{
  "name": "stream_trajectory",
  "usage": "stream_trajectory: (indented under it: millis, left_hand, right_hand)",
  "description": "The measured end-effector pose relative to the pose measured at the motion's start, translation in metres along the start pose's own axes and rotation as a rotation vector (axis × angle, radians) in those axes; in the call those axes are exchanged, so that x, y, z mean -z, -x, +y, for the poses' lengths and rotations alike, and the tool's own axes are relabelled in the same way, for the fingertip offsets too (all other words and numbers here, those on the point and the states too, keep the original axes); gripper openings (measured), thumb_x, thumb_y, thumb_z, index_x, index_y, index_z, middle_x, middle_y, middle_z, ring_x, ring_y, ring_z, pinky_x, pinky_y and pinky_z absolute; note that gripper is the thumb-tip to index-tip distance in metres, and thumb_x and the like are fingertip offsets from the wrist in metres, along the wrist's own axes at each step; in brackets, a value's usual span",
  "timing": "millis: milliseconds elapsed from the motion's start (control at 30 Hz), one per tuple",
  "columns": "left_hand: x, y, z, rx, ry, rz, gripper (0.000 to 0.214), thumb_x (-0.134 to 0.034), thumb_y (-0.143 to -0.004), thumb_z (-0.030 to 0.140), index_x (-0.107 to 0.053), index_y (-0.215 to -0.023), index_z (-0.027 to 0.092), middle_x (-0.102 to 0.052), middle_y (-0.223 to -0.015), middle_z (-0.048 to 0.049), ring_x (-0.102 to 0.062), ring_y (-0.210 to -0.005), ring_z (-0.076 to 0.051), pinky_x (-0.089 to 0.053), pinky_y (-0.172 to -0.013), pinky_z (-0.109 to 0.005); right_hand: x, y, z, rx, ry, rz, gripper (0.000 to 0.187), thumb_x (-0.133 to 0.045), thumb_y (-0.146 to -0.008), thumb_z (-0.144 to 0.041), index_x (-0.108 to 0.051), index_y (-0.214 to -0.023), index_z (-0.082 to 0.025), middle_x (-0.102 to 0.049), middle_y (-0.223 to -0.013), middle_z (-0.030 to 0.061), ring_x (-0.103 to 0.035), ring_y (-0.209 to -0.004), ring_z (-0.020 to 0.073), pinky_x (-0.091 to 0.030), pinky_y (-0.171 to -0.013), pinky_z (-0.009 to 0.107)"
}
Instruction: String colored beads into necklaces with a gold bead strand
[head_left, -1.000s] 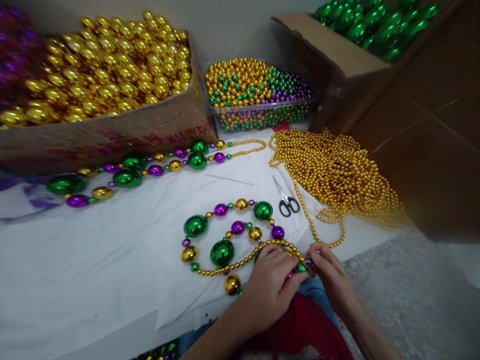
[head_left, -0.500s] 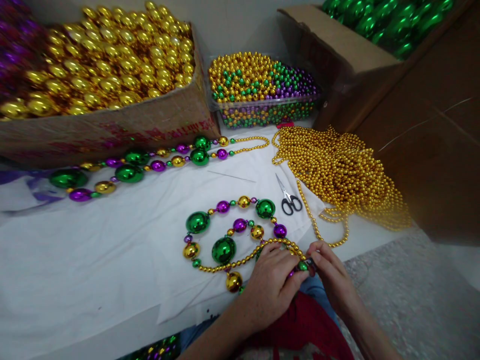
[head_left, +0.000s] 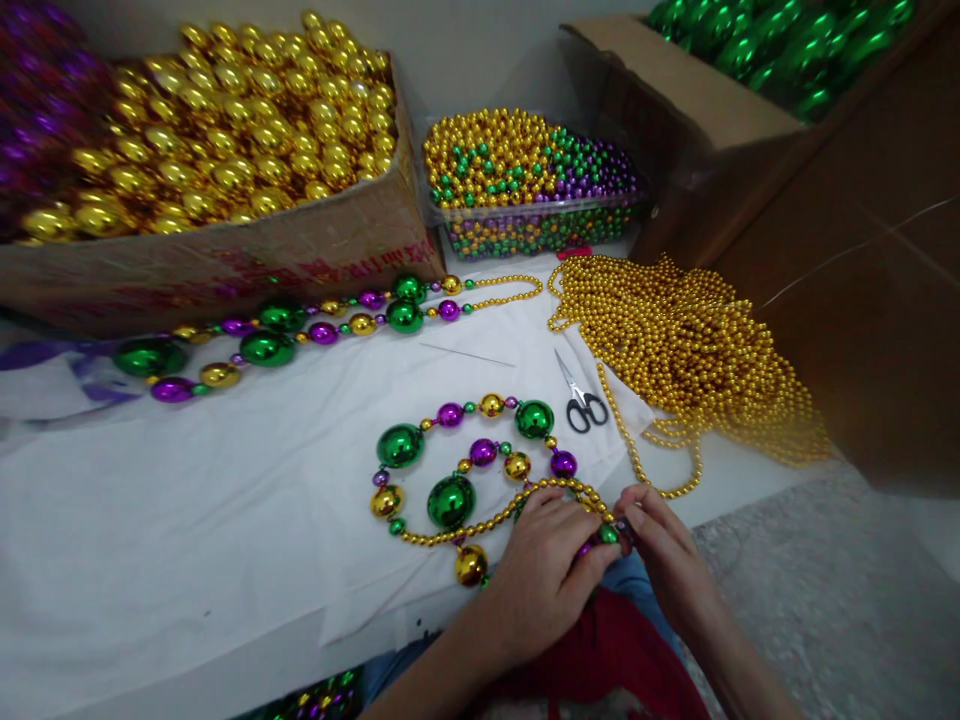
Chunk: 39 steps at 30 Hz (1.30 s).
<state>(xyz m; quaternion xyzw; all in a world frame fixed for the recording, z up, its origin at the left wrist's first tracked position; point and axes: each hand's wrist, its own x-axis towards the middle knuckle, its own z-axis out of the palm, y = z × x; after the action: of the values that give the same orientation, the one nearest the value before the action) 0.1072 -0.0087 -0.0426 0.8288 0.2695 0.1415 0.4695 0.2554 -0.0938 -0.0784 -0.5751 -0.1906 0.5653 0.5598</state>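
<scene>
On the near side of the scissors (head_left: 576,392), upon the white cloth (head_left: 225,500) covering the tabletop (head_left: 739,480), lies the bead necklace (head_left: 451,502) — gold, green and purple, loosely looped, one part running into the hands. Left hand (head_left: 551,560): nearer the wearer than the scissors; its grip is closed over the strand, a small green bead (head_left: 608,534) showing at the thumb. Right hand (head_left: 664,550): near side of the scissors, to their right; thumb and fingers are pinched on a small dark item beside that bead — too blurred to identify. Left of the scissors, a thin rod (head_left: 467,355) lies flat. Farther left, a second necklace (head_left: 266,348) is stretched before a cardboard box (head_left: 337,235) filled with large gold beads (head_left: 247,130). Beyond the scissors stands a clear tub (head_left: 536,210) of small mixed beads (head_left: 487,150). Right of the scissors, gold strands (head_left: 686,335) lie heaped, one loop just beside the handles.
</scene>
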Motion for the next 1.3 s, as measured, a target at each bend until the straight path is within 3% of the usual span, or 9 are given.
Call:
stream_trajectory:
  millis: [300,433,567,633,767,867,1033,1300]
  left_hand:
    - [0.001,0.000,-0.001,-0.009,0.020,0.004,0.021,-0.043,-0.095,0.030,-0.056,-0.082,0.019,-0.062,-0.079,-0.0009,-0.055,-0.080,-0.016,-0.034,-0.095,-0.037]
    - [0.000,-0.001,-0.002,-0.004,0.012,0.027,0.022,-0.044,-0.095,0.030,-0.053,-0.077,0.018,-0.058,-0.074,-0.0001,-0.053,-0.076,-0.015,-0.036,-0.092,-0.035]
    - [-0.001,-0.002,-0.002,0.005,0.024,0.046,0.020,-0.046,-0.093,0.026,-0.051,-0.076,0.018,-0.057,-0.074,-0.0002,-0.053,-0.078,-0.015,-0.037,-0.089,-0.034]
    - [-0.002,-0.002,-0.002,0.014,0.030,0.053,0.019,-0.047,-0.093,0.025,-0.050,-0.075,0.018,-0.056,-0.074,-0.0005,-0.052,-0.078,-0.016,-0.038,-0.087,-0.033]
    - [-0.002,-0.003,-0.002,0.020,0.029,0.052,0.020,-0.044,-0.094,0.025,-0.049,-0.076,0.018,-0.055,-0.074,-0.0003,-0.051,-0.078,-0.015,-0.037,-0.088,-0.033]
    - [-0.001,-0.002,-0.001,0.002,0.023,0.036,0.019,-0.044,-0.095,0.026,-0.051,-0.079,0.018,-0.055,-0.076,0.0001,-0.051,-0.079,-0.014,-0.036,-0.091,-0.034]
    - [-0.002,-0.001,0.000,-0.003,-0.022,0.079,0.012,-0.049,-0.091,0.027,-0.057,-0.088,0.018,-0.058,-0.096,-0.0054,-0.051,-0.096,-0.019,-0.038,-0.090,-0.035]
    - [-0.012,-0.002,-0.006,-0.049,-0.116,0.066,0.006,-0.056,-0.087,0.024,-0.056,-0.085,0.018,-0.059,-0.084,-0.0029,-0.053,-0.086,-0.019,-0.038,-0.093,-0.039]
  right_hand:
    - [0.002,0.002,-0.008,-0.004,-0.055,0.000,0.022,-0.049,-0.091,-0.042,-0.053,-0.091,-0.021,-0.046,-0.068,-0.0018,-0.039,-0.064,0.0141,-0.031,-0.063,0.028]
    - [0.010,0.005,-0.004,0.000,0.024,-0.006,0.027,-0.048,-0.091,-0.047,-0.054,-0.089,-0.021,-0.046,-0.067,-0.0014,-0.039,-0.062,0.0149,-0.030,-0.061,0.028]
    - [0.011,0.009,-0.002,-0.005,0.061,-0.026,0.041,-0.036,-0.093,-0.055,-0.055,-0.081,-0.021,-0.043,-0.062,-0.0017,-0.037,-0.061,0.0153,-0.031,-0.060,0.028]
    - [0.010,0.009,-0.004,0.030,0.098,-0.044,0.038,-0.042,-0.092,-0.052,-0.055,-0.075,-0.020,-0.043,-0.063,-0.0015,-0.038,-0.062,0.0147,-0.032,-0.060,0.027]
    - [0.007,0.010,-0.009,0.074,0.189,-0.025,0.016,-0.065,-0.083,-0.035,-0.058,-0.078,-0.021,-0.047,-0.070,-0.0026,-0.042,-0.067,0.0132,-0.034,-0.062,0.025]
    - [0.009,0.009,-0.011,0.091,0.243,-0.024,0.012,-0.067,-0.082,-0.033,-0.062,-0.082,-0.022,-0.051,-0.075,-0.0018,-0.046,-0.070,0.0136,-0.035,-0.062,0.024]
    - [0.013,0.013,-0.012,0.029,0.257,-0.028,0.014,-0.067,-0.081,-0.035,-0.064,-0.086,-0.022,-0.054,-0.075,-0.0013,-0.047,-0.068,0.0140,-0.036,-0.060,0.024]
    - [0.012,0.013,-0.016,0.051,0.308,-0.027,0.018,-0.067,-0.081,-0.036,-0.063,-0.076,-0.019,-0.054,-0.069,-0.0005,-0.049,-0.066,0.0146,-0.037,-0.059,0.025]
